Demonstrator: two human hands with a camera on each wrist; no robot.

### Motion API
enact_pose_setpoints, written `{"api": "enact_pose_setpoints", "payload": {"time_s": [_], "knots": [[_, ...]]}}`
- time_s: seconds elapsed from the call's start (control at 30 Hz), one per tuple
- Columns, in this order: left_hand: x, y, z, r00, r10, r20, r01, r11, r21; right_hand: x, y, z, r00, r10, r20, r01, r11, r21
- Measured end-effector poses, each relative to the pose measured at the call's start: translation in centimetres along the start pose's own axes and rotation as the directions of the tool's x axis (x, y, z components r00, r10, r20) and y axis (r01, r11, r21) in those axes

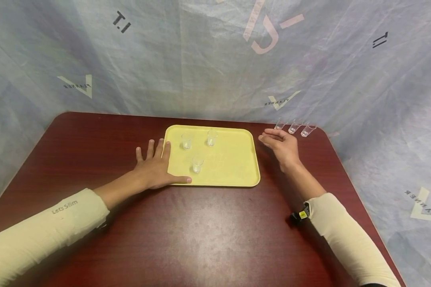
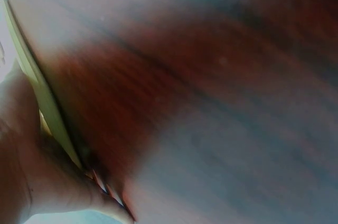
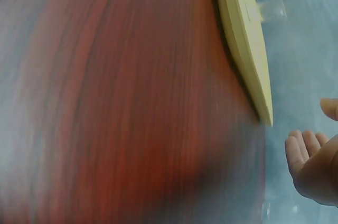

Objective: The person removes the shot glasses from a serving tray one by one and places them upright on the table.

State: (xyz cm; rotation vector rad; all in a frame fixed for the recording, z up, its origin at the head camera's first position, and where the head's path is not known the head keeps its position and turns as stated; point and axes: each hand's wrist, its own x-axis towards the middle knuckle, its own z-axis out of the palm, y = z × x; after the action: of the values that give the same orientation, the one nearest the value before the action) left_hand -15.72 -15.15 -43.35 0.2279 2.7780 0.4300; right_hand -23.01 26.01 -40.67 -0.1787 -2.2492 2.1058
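Shot glasses (image 1: 293,128), beyond tray's (image 1: 233,159) two o'clock: pinch singly with your loosely curved right hand (image 1: 284,148); brace with spread left hand (image 1: 153,170); both empty.

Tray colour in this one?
The tray is pale yellow, seen best in the head view.

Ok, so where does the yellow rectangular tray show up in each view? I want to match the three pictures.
Head: the yellow rectangular tray lies near the centre, its near-left corner overlapped by the left hand.
Left wrist: a narrow slanting strip of its rim on the left, next to that hand.
Right wrist: part of it, seen edge-on, at upper right.
Shared landmark: the dark red wood-grain tabletop.
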Motion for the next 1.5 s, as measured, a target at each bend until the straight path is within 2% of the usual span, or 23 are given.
{"api": "enact_pose_setpoints", "payload": {"time_s": [0.27,0.53,0.73,1.1,1.5], "knots": [[0.1,0.0,0.0,1.000,0.005,-0.004,-0.005,1.000,0.001,-0.6,-0.1,3.5,0.995,-0.004,0.095,0.015,0.994,-0.109],[-0.1,0.0,0.0,1.000,-0.001,-0.001,0.001,1.000,-0.011,-1.1,0.0,7.0,0.986,-0.001,0.170,0.014,0.997,-0.079],[-0.1,-0.1,0.0,1.000,0.000,-0.002,0.000,1.000,-0.014,-1.3,0.1,9.7,0.975,0.018,0.222,0.004,0.995,-0.096],[-0.2,0.1,-0.2,1.000,-0.002,-0.008,0.002,1.000,-0.016,-1.4,0.4,13.4,0.971,0.028,0.238,0.007,0.990,-0.144],[-0.2,0.0,-0.2,1.000,0.006,-0.004,-0.006,1.000,-0.022,-1.7,0.4,15.0,0.976,0.018,0.219,0.024,0.982,-0.187]]}}
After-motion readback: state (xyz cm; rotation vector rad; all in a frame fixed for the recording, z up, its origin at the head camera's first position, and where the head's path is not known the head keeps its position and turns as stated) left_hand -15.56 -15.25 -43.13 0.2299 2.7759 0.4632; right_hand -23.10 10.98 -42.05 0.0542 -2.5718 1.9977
